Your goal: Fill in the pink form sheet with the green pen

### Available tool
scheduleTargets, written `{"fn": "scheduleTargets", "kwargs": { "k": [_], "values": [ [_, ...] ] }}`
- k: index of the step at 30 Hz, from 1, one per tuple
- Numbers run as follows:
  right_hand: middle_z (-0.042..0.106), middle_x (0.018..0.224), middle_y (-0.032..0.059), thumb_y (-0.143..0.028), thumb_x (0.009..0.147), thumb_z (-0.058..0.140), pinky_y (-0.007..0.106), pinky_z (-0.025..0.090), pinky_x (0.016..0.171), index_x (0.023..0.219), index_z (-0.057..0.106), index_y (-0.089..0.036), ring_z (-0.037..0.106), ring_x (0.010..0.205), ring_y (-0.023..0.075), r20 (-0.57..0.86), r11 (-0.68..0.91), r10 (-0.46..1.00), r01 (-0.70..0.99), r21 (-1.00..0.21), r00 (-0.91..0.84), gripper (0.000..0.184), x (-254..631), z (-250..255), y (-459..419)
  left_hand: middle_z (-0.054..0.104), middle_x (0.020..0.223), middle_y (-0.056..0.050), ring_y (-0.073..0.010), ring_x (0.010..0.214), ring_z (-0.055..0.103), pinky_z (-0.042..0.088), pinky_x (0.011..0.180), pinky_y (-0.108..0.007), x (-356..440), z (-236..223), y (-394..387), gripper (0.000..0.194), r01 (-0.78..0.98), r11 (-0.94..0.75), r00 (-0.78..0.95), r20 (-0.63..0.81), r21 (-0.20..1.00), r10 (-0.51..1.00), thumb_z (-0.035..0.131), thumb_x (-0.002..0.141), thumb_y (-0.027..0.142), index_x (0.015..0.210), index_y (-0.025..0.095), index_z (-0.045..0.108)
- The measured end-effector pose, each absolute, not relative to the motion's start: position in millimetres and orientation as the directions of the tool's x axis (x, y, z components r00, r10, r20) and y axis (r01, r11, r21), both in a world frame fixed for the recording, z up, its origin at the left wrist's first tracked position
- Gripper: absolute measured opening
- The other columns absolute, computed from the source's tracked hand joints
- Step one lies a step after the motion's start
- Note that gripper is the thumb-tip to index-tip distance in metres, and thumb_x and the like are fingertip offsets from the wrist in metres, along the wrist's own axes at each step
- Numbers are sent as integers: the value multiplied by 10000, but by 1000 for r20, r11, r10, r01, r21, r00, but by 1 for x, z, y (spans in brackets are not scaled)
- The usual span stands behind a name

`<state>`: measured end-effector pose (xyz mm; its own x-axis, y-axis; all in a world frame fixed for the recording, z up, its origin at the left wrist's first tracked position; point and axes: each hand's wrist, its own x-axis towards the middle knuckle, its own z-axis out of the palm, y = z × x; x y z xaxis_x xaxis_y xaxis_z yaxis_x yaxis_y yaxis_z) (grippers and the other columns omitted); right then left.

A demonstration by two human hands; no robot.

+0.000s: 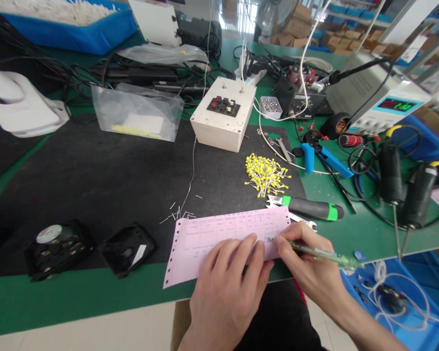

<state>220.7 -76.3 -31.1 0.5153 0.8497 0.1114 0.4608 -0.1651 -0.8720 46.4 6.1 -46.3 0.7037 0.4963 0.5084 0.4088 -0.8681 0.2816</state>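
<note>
A pink printed form [219, 234] lies at the near edge of the black mat [106, 175]. My left hand [227, 287] rests flat on the form's lower right part, fingers spread, pinning it down. My right hand [307, 265] grips a clear green pen [322, 254], its tip touching the form near the right end. A pile of yellow LEDs [265, 173] lies just beyond the form. A green-handled screwdriver [312, 208] and a small wrench lie right of the form's top corner.
A white box with switches [223, 114] stands mid-table, a thin wire running from it. Two black fan housings [58, 246] sit at the near left. Plastic bags, cables, a soldering station [303, 105], a power supply [388, 105], blue pliers [324, 158] and blue bins [406, 312] surround the mat.
</note>
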Motion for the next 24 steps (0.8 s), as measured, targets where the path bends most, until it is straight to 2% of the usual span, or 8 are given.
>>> {"fn": "scheduleTargets", "kwargs": {
  "k": [24],
  "values": [
    [585,738,-26,-258,986,643,300,384,603,784,573,-215,498,670,135,106,-191,813,434,-880,573,217,219,-34,-78,723,1305,-23,-261,1085,626,469,947,-433,46,-45,6,299,411,-867,709,499,281,498,743,946,287,1231,199,727]
  ]
}}
